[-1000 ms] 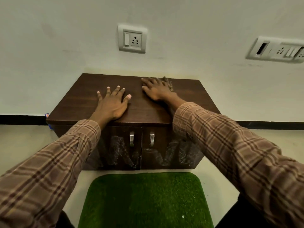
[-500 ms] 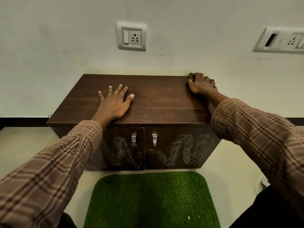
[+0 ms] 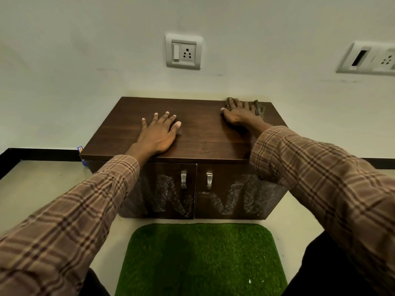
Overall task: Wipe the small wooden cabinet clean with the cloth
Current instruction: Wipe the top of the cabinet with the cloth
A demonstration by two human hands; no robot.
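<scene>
From the head camera, the small wooden cabinet (image 3: 198,133) is sitting on the floor against the wall, filling the centre of the view, its dark top facing up and its two doors facing the person.

The left hand (image 3: 159,133) is lying flat on the cabinet top, a little toward nine o'clock of the top's middle, fingers spread and palm down, gripping nothing. Its checked sleeve (image 3: 70,212) is running down toward seven o'clock.

The right hand (image 3: 238,113) is pressing flat on the cloth (image 3: 258,108) at the far right corner of the top, toward one o'clock of the view, close to the wall. The fingers are lying extended over the cloth rather than curled around it; the cloth is showing past the fingertips and at the hand's three o'clock side. The other sleeve (image 3: 320,178) is crossing the cabinet's right front corner toward four o'clock.

Both doors are carrying whitish zigzag smears (image 3: 168,195), and two metal handles (image 3: 183,179) are hanging side by side at the doors' meeting edge.

A green mat (image 3: 203,259) is lying on the floor at six o'clock, just in front of the cabinet. On the wall, a switch socket (image 3: 183,51) is sitting at twelve o'clock and a second socket plate (image 3: 367,58) at two o'clock.
</scene>
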